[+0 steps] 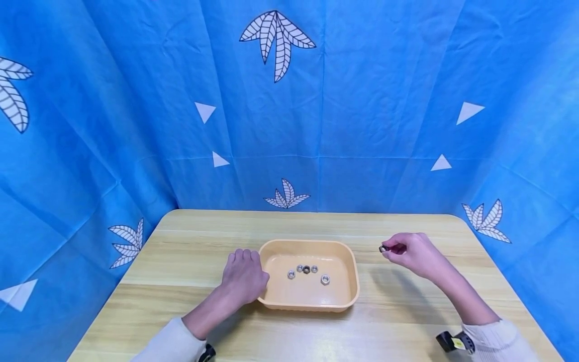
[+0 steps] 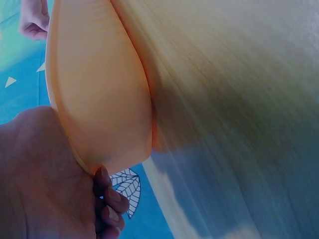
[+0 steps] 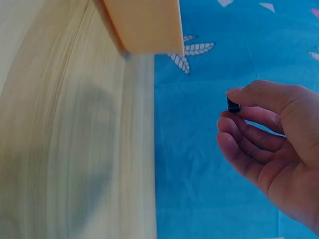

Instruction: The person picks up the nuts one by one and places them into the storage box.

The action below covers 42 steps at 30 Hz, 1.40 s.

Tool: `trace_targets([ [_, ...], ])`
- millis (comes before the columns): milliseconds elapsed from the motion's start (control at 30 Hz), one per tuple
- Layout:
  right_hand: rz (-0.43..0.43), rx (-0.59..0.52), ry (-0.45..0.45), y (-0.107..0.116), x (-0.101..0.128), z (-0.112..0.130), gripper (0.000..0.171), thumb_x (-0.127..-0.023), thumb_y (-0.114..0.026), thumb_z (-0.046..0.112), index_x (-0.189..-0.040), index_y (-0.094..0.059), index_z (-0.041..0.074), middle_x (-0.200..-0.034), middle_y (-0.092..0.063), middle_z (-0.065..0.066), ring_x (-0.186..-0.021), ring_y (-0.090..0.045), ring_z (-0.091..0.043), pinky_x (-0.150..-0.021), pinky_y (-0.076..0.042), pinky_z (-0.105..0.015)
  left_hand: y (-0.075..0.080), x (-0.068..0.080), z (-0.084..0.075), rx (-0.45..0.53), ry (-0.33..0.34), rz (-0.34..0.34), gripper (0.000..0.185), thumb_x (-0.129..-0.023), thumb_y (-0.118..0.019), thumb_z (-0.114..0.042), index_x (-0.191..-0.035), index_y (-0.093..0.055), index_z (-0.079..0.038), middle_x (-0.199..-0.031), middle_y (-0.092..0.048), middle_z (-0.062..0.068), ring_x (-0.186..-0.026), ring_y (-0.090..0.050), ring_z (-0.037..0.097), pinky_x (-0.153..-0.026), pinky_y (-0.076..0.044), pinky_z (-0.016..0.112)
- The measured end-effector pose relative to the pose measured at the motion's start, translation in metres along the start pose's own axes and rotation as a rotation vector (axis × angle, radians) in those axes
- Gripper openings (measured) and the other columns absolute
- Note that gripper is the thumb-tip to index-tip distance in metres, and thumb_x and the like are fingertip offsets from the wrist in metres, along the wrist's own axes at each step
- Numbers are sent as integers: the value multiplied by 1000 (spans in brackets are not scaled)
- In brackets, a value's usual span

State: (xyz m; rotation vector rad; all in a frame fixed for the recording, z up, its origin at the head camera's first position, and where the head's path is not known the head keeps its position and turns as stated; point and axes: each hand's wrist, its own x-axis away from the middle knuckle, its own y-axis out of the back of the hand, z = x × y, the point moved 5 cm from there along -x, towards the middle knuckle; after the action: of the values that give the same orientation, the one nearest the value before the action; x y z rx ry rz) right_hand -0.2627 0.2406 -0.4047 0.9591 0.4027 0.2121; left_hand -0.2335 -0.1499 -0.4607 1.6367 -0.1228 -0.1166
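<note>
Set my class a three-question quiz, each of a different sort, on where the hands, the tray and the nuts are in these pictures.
1. Multiple choice: how many nuts lie inside the tray? A two, B four, C six.
2. True or false: the left hand is lifted high above the table, away from the tray.
3. Fill in: the right hand pinches a small ___ above the table, to the right of the tray.

Key
1. B: four nuts lie on the tray floor.
2. False: the left hand rests against the tray's left rim.
3. Nut, held between thumb and fingertips.
</note>
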Motion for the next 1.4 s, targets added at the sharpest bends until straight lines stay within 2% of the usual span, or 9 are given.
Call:
trace_targets([
  [267,18,-4,57,-5,-8,19,11,-85,-82,11,-96,-80,7,-86,-77,-1,-74,-65,-2,-66,-56,-20,-3,-1,0,-8,14,38,32,-95,-54,-32,-97,-53,0,-88,-46,10,-91,-42,30,-86,-35,42],
  [600,68,-7,99,-23,-18,39,15,-86,-80,10,-99,-80,3,-86,-78,-2,-74,-64,-2,-66,-56,-20,-1,-1,0,-3,25,65,33,-95,-54,-32,-101,-54,1,-92,-48,12,-93,-43,32,-88,-37,45],
  [1033,108,-29,132,-34,-36,64,17,-85,-81,8,-100,-80,2,-86,-78,-5,-73,-67,-5,-65,-55,-19,0,-3,1,4,28,64,33,-95,-53,-31,-101,-53,1,-91,-47,12,-92,-42,32,-87,-36,44],
  [1400,177,-38,193,-56,-54,77,12,-84,-80,8,-96,-81,5,-84,-77,-2,-70,-61,-2,-65,-53,-19,0,-3,1,9,19,67,35,-95,-54,-32,-101,-52,2,-92,-48,14,-92,-42,33,-88,-36,46],
])
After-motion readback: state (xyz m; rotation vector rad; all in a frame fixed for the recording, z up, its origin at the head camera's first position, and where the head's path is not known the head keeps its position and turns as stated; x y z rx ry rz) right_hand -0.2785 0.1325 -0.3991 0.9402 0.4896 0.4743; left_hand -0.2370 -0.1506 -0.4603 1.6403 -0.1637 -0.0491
